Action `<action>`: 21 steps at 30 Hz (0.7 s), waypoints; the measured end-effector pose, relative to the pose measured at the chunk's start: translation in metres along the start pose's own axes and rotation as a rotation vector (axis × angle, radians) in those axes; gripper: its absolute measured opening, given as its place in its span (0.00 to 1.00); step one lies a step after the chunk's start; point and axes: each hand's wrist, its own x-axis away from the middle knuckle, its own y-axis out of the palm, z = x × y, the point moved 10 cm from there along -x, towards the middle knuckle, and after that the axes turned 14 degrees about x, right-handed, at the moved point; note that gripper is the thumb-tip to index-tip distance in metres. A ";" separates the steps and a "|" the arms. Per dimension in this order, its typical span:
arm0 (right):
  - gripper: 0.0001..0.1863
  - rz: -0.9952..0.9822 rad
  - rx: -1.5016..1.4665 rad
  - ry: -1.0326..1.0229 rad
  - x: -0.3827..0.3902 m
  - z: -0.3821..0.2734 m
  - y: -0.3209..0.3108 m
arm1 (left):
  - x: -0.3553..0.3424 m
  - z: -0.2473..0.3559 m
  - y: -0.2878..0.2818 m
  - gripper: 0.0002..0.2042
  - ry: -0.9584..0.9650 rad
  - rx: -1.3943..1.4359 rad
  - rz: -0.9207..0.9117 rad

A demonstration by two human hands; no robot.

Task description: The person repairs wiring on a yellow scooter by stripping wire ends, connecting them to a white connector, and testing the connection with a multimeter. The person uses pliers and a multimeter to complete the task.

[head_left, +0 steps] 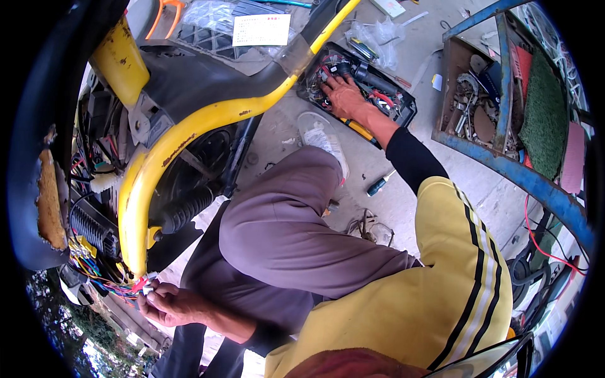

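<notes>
My left hand (pixel 167 306) is closed, its fingertips pinching a small white connector (pixel 149 287) beside a red wire end. That piece sits by a bundle of coloured wires (pixel 104 277) coming out of a yellow-framed vehicle. The vehicle's curved yellow frame tube (pixel 135 201) ends just above this hand. My right hand (pixel 345 96) reaches down into a black tool tray (pixel 408 112), fingers spread over the wires and small parts at its left end. I cannot make out anything held in it. Pliers with red handles (pixel 382 98) lie in the same tray.
A dark-handled screwdriver (pixel 380 183) lies on the ground near my knee. To the right stands a blue metal frame (pixel 523 167) with a box of scrap hardware (pixel 469 107). Clear plastic bags (pixel 381 39) lie beyond the tray. A printed card (pixel 261 30) rests on the vehicle's far side.
</notes>
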 end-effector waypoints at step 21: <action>0.16 0.254 -0.002 -0.114 0.050 -0.012 -0.018 | -0.001 -0.008 -0.015 0.16 -0.049 0.202 0.036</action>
